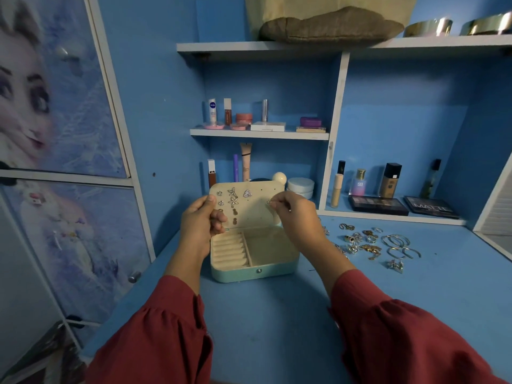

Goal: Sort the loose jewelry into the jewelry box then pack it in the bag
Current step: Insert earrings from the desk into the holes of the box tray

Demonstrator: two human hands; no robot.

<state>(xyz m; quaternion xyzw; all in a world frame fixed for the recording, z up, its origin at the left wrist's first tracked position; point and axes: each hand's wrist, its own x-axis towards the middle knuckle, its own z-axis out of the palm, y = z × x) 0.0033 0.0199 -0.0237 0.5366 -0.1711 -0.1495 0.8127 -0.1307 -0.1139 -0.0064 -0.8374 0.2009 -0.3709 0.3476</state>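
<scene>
A teal jewelry box [255, 273] stands open on the blue desk, its cream lid panel [257, 212] upright with several earrings pinned on its left half. My left hand [202, 220] grips the lid's left edge. My right hand [293, 214] pinches a small silver earring [268, 202] against the lid's right side. The box's ring rolls and right compartment look bare. A pile of loose jewelry [368, 242], rings, bangles and earrings, lies on the desk right of the box. A beige bag [329, 20] sits on the top shelf.
Cosmetics fill the shelves behind the box: tubes, jars and compacts in the middle, bottles and dark eyeshadow palettes [401, 206] at right. Two metal bowls [457, 24] stand on the top shelf. A cupboard with printed doors [63, 134] closes off the left.
</scene>
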